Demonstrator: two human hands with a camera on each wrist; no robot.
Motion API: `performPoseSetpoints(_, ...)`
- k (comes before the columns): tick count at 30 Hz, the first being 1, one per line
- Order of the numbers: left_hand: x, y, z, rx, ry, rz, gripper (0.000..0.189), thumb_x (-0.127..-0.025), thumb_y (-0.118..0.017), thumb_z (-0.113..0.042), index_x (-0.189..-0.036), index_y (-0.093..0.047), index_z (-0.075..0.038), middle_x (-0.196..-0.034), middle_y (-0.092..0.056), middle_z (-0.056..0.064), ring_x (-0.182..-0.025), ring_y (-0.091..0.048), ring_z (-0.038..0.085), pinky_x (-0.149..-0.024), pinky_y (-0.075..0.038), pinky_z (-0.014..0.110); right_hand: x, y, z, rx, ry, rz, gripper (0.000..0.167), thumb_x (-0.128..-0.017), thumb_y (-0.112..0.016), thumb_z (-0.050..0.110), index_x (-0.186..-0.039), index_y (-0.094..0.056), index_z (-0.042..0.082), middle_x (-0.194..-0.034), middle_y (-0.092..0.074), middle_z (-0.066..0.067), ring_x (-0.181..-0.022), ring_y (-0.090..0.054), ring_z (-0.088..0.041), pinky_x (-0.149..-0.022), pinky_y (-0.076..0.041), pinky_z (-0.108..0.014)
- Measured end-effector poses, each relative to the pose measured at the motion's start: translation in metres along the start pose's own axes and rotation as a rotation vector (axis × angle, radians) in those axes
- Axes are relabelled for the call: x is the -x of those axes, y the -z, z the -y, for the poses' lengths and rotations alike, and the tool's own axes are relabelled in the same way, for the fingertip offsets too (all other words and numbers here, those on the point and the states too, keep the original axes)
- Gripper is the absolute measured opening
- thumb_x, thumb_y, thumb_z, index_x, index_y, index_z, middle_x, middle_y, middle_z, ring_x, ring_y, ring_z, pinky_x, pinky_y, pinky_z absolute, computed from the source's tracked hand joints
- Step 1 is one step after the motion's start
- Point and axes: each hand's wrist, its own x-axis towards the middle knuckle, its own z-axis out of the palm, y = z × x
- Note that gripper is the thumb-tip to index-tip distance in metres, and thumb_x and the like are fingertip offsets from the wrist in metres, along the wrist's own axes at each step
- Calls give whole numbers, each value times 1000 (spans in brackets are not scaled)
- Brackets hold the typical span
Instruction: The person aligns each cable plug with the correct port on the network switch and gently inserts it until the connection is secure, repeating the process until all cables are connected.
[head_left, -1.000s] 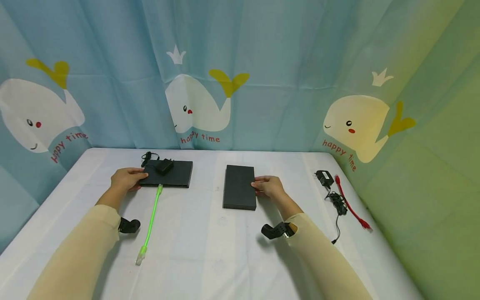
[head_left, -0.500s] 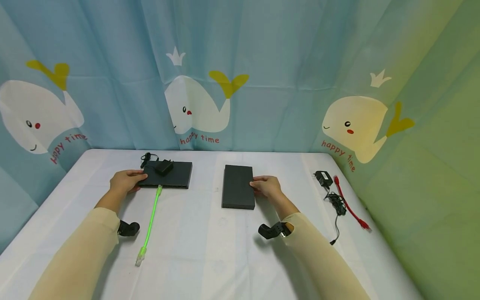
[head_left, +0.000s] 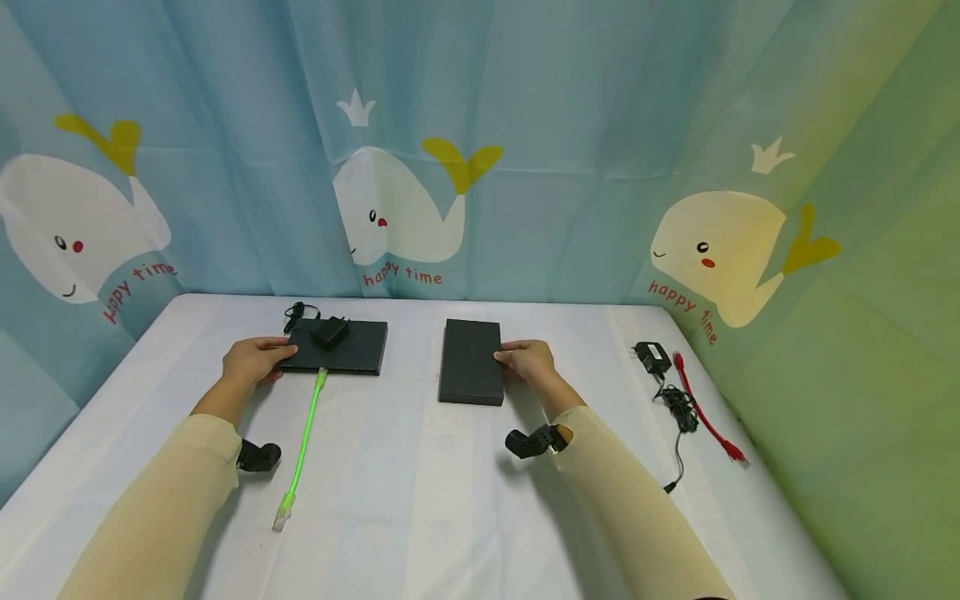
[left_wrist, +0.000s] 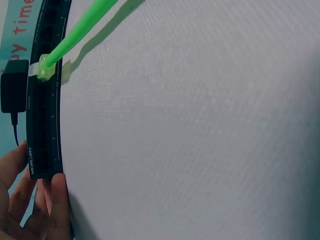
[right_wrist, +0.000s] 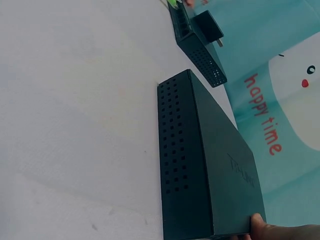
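Note:
My left hand [head_left: 253, 362] grips the left end of a black network switch [head_left: 363, 347], thumb on top and fingers at the lower edge. MERCURY is printed on its front in the left wrist view. A short green Ethernet cable [head_left: 306, 442] is plugged into a port, its other end loose on the table. On top of this switch lies a black power adapter [head_left: 330, 332] with a bundled cord. My right hand [head_left: 527, 361] pinches the right side of a second black network switch [head_left: 470, 363], marked TP-LINK. Its vented side [right_wrist: 175, 140] faces the right wrist camera.
Another black power adapter [head_left: 652, 357] with a coiled cord [head_left: 679, 408] lies at the right of the white table [head_left: 405, 500]. Beside it runs a red Ethernet cable [head_left: 705, 417], near the table's right edge. A printed curtain [head_left: 570, 208] hangs behind.
My right hand has shifted the TP-LINK switch slightly away from me and to the left. The left hand and the MERCURY switch stay put.

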Motion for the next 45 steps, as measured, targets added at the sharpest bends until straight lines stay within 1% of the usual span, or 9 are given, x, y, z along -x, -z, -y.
performPoseSetpoints(8,8,-4,-4,-90,-41,-52,49,-99,-60,-28,-140,-54,-2,-142,-50,25,-70,-56,1,-62,-54,16,1,1,2,-18,-1,16,31,-89,-72,5,-119,-68,-4,-115,-67,-18,-85,-61,-14,-84,-58,-30)
performPoseSetpoints(13,26,-1,-10,-298,-215,-207,41,-99,-58,-26,-128,-63,2,-116,-67,24,-78,-67,22,-60,-50,26,1,0,2,-13,12,29,32,-89,-72,5,-120,-68,-4,-117,-66,-19,-86,-62,-15,-83,-58,-30)
performPoseSetpoints(16,43,-7,-21,-299,-336,-267,35,-98,-59,-23,-121,-67,1,-106,-70,22,-85,-67,31,-60,-48,25,-1,2,1,-10,10,32,33,-89,-72,6,-120,-68,-3,-118,-66,-19,-86,-63,-15,-81,-58,-28)
performPoseSetpoints(20,62,-38,-46,-124,-404,-153,30,-99,-60,-18,-119,-69,1,-104,-72,20,-80,-71,27,-63,-57,23,-3,4,0,-17,11,40,34,-90,-72,6,-121,-67,-3,-120,-66,-20,-85,-63,-15,-78,-59,-26)
performPoseSetpoints(26,77,-120,-69,65,-387,43,26,-94,-64,-15,-116,-71,-1,-97,-74,14,-74,-71,17,-62,-60,27,-2,4,0,1,27,35,33,-90,-72,8,-121,-68,-2,-118,-66,-19,-87,-64,-17,-78,-58,-27)
performPoseSetpoints(32,84,-182,-65,67,-387,60,41,-90,-70,-18,-126,-64,1,-97,-74,11,-65,-67,13,-55,-56,22,0,-1,0,2,12,51,34,-91,-72,10,-123,-67,-2,-117,-67,-18,-91,-64,-18,-81,-58,-29)
performPoseSetpoints(35,84,-194,-64,42,-371,49,46,-88,-74,-19,-128,-64,-1,-103,-74,13,-60,-65,11,-53,-54,21,0,-3,1,-5,-4,50,34,-91,-72,11,-123,-67,0,-119,-67,-18,-91,-64,-18,-82,-58,-30)
performPoseSetpoints(40,80,-198,-62,39,-341,62,42,-86,-78,-18,-126,-67,-7,-110,-72,13,-58,-63,10,-51,-54,19,-2,-2,5,3,-17,70,35,-91,-71,10,-125,-66,1,-118,-67,-16,-86,-63,-14,-80,-58,-27)
performPoseSetpoints(45,77,-200,-60,80,-314,105,44,-86,-78,-17,-127,-67,-9,-112,-71,13,-64,-64,10,-54,-55,20,-11,6,10,-77,-71,110,37,-90,-71,5,-125,-63,-4,-97,-68,-8,-72,-63,-9,-74,-60,-27)
